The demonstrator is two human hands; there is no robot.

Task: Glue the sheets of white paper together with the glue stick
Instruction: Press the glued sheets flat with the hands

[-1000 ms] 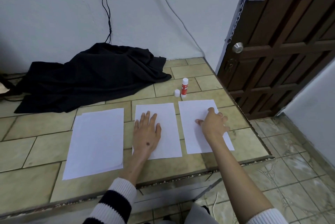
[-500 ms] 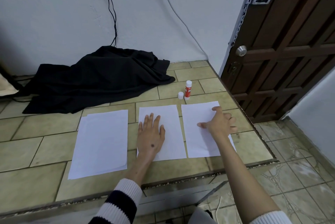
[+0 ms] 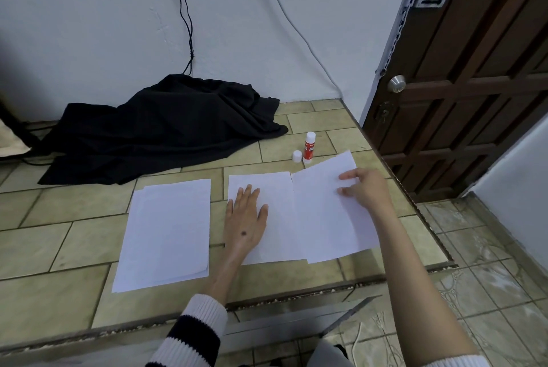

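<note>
- The right-hand sheet point(image 3: 323, 212) lies skewed on the tiled ledge point(image 3: 74, 248). Its far right corner is raised and swung toward the glue stick point(image 3: 309, 148). Its left edge lies over the right edge of the middle sheet point(image 3: 275, 218).
- The long axes of both sheets run away from the person. The right-hand sheet is turned a little clockwise against the middle one, so the seam between them is not parallel.
- The right hand point(image 3: 366, 188) holds the right-hand sheet near its far right edge. Its fingers point(image 3: 348, 175) curl on top, and the thumb seems to be under the paper, though that cannot be told for sure.
- The left hand point(image 3: 246, 218) lies flat with straight fingers on the left part of the middle sheet, pinning it.
- Judgement: the coming move turns on squaring the right sheet's left edge to the middle sheet's right edge, a slide toward the left hand.
- The glue stick stands upright just beyond the sheets, with its cap point(image 3: 296, 156) beside it. The right hand is the nearer one.
- A stack of sheets point(image 3: 166, 230) lies apart on the left, and a black cloth point(image 3: 160, 129) lies beyond it.
</note>
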